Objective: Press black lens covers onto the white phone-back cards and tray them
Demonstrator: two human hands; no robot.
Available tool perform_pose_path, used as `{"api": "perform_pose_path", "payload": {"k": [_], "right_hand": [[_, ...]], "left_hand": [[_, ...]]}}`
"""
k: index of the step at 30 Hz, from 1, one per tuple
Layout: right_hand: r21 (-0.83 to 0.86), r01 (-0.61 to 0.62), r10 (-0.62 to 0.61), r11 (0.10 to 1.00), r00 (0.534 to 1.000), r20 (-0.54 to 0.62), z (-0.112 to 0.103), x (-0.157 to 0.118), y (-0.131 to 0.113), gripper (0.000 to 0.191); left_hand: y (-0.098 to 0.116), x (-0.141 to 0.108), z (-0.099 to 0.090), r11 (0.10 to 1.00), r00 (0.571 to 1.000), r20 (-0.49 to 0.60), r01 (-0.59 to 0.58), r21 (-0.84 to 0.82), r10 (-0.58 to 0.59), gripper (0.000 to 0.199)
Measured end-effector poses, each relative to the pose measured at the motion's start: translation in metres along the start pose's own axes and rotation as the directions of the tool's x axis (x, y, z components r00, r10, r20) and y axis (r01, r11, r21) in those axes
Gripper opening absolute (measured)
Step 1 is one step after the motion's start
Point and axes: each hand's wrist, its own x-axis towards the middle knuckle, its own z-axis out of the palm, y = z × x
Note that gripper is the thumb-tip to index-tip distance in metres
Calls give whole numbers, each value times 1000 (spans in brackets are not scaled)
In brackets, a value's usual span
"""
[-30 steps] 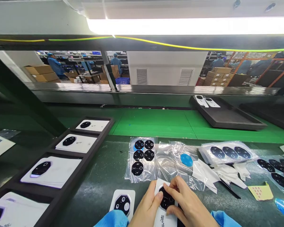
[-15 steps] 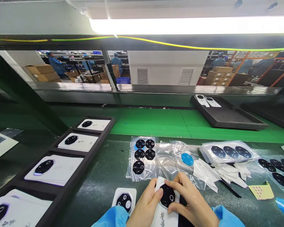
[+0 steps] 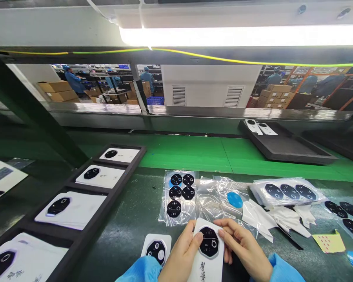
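Clear plastic bag (image 3: 164, 203) holding black octagonal lens covers (image 3: 176, 180) lies just beyond the left hand (image 3: 181, 254) and right hand (image 3: 241, 246), spread and clasping a white card (image 3: 207, 270) with one cover; dark tray (image 3: 117, 184) compartments hold more cards.

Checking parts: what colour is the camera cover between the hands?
Octagonal camera cover on the white panel: black with a pale ring, best in the head view.

A white phone back (image 3: 208, 250) with black octagonal camera panel (image 3: 208, 242)

Electronics assembly line: green conveyor belt (image 3: 182, 154), stacked cardboard cartons (image 3: 270, 96), workers in blue smocks (image 3: 148, 80).
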Motion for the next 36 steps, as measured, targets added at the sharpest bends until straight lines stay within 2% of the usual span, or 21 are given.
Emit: {"api": "perform_pose_path", "payload": {"k": [5,11,17,25,29,33,36], "right_hand": [[67,-8,9,998,1000,-17,3,-1,-5,65],[106,1,1,994,1000,-23,6,-3,-4,63],[150,32,-29,988,999,-20,8,1,6,62],[139,-20,24,990,999,-30,8,-1,-5,66],[146,-43,47,988,998,-29,5,4,10,67],[183,-64,65,981,998,2,4,14,33,68],[208,-81,81,975,997,6,5,16,37,70]], "left_hand": [[-2,1,3,997,999,37,5,-82,-2,55],[5,-3,7,985,998,40,48,-165,-42,47],[5,-5,6,984,998,40,45,-174,-39,48],[0,-4,8,975,999,40,19,-219,-10,51],[-4,-4,6,978,1000,18,18,-207,-15,53],[-5,-2,2,988,996,91,34,-153,-20,56],[-6,-1,-1,992,993,115,34,-125,-20,58]]}}
